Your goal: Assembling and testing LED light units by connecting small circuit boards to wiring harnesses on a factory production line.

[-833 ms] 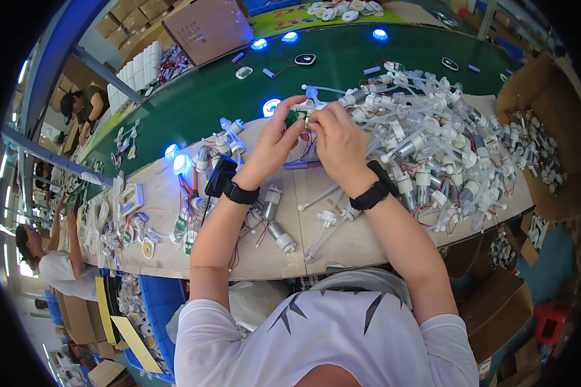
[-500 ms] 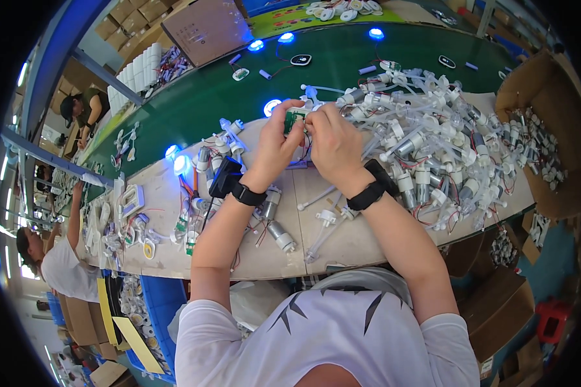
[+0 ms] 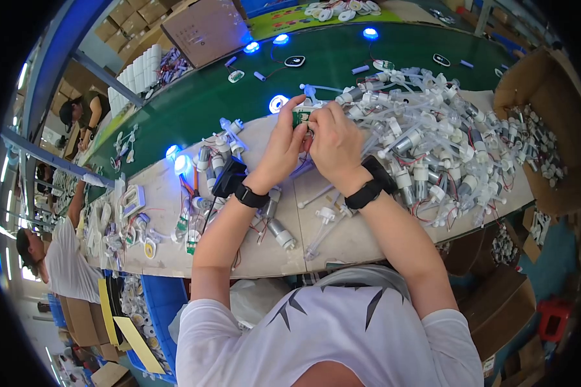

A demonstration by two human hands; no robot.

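Observation:
Over the far edge of the work surface, my left hand (image 3: 283, 147) and my right hand (image 3: 336, 140) meet, both closed on a small green circuit board (image 3: 301, 116). My left thumb and fingers grip its left side; the right fingertips pinch at its right side and lower edge. Part of the board and whatever lies under the fingers is hidden. A white round piece with a glowing blue light (image 3: 278, 104) shows just beyond my left fingers. Red and purple wires hang below the hands. Black bands with box-like devices are on both wrists.
A big heap of small motors with clear tubes (image 3: 426, 142) lies to the right, with a cardboard box (image 3: 542, 84) of more beyond. Other motors (image 3: 279, 233) and lit parts (image 3: 183, 164) lie left. The green belt (image 3: 329, 58) carries blue-lit pieces. Co-workers are at far left.
The pieces on the green belt have slid slightly left. My hands have turned the circuit board a little, and the blue-lit piece beside them has shifted slightly right and away.

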